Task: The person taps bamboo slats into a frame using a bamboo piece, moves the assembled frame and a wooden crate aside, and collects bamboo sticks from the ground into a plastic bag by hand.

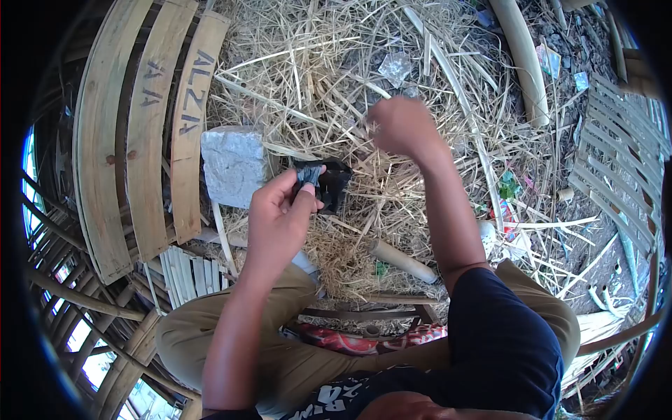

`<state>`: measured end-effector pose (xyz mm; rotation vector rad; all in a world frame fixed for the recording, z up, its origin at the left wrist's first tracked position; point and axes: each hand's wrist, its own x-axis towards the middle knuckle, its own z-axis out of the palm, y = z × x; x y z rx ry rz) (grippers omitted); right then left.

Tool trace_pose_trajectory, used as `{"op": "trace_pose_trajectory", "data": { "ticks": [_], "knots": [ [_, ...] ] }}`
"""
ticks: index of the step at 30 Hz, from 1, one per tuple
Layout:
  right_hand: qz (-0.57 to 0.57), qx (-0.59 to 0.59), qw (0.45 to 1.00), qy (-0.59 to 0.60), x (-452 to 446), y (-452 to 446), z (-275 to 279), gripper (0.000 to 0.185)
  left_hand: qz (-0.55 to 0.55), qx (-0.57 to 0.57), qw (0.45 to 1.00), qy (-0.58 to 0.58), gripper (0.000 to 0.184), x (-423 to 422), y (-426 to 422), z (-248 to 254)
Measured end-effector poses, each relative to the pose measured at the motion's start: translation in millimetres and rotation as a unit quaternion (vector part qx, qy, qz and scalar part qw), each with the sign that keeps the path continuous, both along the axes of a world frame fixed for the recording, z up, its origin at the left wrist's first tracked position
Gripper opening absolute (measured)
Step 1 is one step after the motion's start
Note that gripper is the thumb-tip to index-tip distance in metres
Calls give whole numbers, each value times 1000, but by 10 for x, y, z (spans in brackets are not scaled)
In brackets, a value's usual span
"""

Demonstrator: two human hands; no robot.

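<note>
My left hand (pixel 283 210) pinches a crumpled piece of thin black plastic (pixel 334 183) between thumb and fingers. Part of the plastic is bunched up at the fingertips, and the rest hangs out to the right over the straw. Higher up and to the right, my right hand (pixel 402 129) is raised above the straw with its fingers curled closed. It is slightly blurred, and whatever it may hold cannot be made out. Left of the plastic stands a squared grey stone block (pixel 234 166), close beside my left hand.
Dry straw and bamboo shavings (pixel 308 77) cover the ground. Lettered wooden slats (pixel 192 119) stand at the left. A short bamboo piece (pixel 402 260) lies before my knees, a thick bamboo pole (pixel 521 63) at the upper right. A slatted bamboo panel (pixel 616 161) is at the far right.
</note>
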<state>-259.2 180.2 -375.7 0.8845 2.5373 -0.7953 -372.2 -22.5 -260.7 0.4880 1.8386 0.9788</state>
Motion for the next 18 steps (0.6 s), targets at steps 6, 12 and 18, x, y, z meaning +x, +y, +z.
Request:
{"op": "trace_pose_trajectory", "data": {
  "ticks": [6,12,18],
  "knots": [
    [-99,126,971,177,-34,628,-1085,33,-2,8,1000,-5,28,-13,-8,-37],
    [-38,104,990,85,-77,412,-1390,55,-6,-7,1000,5,28,-28,-11,-26],
    [-57,91,986,126,105,337,-1288,31,0,-10,1000,2,27,-25,5,-11]
  ]
}}
